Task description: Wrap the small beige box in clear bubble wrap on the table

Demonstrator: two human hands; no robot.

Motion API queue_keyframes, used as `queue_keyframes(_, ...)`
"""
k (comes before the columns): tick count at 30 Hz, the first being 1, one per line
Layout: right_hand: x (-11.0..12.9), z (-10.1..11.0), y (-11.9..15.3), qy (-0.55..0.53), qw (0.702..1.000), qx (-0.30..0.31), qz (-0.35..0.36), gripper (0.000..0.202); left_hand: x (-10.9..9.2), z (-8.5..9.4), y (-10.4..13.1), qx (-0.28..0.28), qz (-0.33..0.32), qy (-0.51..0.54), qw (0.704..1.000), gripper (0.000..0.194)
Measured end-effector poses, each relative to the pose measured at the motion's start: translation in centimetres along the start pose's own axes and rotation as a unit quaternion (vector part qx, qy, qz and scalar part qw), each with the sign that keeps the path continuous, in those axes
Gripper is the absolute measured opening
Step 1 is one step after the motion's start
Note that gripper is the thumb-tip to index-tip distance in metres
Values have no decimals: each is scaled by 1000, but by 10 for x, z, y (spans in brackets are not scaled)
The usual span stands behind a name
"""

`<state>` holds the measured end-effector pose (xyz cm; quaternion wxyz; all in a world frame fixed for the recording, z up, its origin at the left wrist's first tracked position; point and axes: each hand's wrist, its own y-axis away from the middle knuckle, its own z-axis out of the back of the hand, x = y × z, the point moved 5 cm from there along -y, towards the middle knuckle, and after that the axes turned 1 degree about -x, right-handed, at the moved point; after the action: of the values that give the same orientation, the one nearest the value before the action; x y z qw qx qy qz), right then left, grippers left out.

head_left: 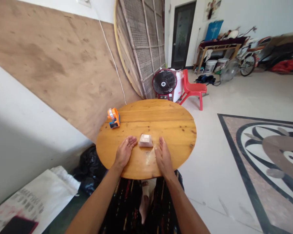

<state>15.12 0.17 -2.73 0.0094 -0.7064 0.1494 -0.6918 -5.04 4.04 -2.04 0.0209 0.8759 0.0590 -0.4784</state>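
A small pale, see-through block-like package (146, 140) with a white top sits on the round wooden table (171, 113). My left hand (125, 151) rests at the table just left of it, palm turned inward, fingers stretched out and holding nothing. On the other side, a little farther off, my right hand (164, 156) is also open with its fingers extended. Neither hand touches the package. An orange and blue tape dispenser (114, 117) stands near the table's left edge.
Behind the table are a black and dark red fan (164, 82) and a red plastic chair (194, 87). Black bags (90, 167) and a white sack (39, 198) lie at the lower left. A thin cable hangs down the wall behind the table.
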Motion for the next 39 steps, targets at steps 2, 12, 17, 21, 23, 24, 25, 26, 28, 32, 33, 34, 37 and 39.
queue_keyframes(2, 1, -1, 0, 15, 1000, 17, -4, 64, 0, -2, 1, 5, -3, -3, 1000, 24)
queue_keyframes(12, 5, -7, -2, 112, 992, 65, -16, 63, 0, 0, 0, -11, 0, -2, 1000, 28)
queue_keyframes(17, 9, -4, -6, 82, 992, 55, -79, 65, 0, 0, 0, -27, 15, 0, 1000, 30)
queue_keyframes(21, 8, -7, -16, 4, 990, 19, -138, 62, 0, -10, -11, -23, 61, 7, 998, 38)
queue_keyframes(23, 5, -15, -26, -18, 993, -3, -119, 62, -2, -21, -20, -11, 64, 1, 998, 41)
queue_keyframes(24, 3, -21, -32, -20, 994, -10, -106, 64, -2, -28, -25, 1, 64, 0, 998, 44)
queue_keyframes(25, 0, -27, -37, -23, 995, -20, -98, 65, -1, -34, -30, 14, 69, -4, 998, 46)
queue_keyframes(26, -3, -33, -42, -27, 995, -26, -93, 67, 0, -40, -34, 27, 74, -7, 997, 48)
queue_keyframes(28, -8, -45, -49, -43, 995, -34, -85, 69, 5, -49, -40, 44, 94, -15, 995, 51)
queue_keyframes(32, -9, -62, -53, -57, 994, -22, -91, 71, 22, -52, -42, 68, 127, 0, 990, 57)
queue_keyframes(33, -8, -64, -52, -48, 994, -20, -93, 71, 27, -52, -42, 73, 130, 6, 989, 57)
queue_keyframes(34, -7, -66, -51, -35, 995, -18, -92, 70, 32, -51, -41, 76, 127, 10, 989, 58)
queue_keyframes(37, -5, -71, -50, -3, 996, -11, -84, 69, 40, -51, -39, 78, 113, 12, 990, 58)
queue_keyframes(39, -5, -72, -50, 7, 996, -3, -84, 69, 39, -52, -38, 80, 118, 18, 990, 59)
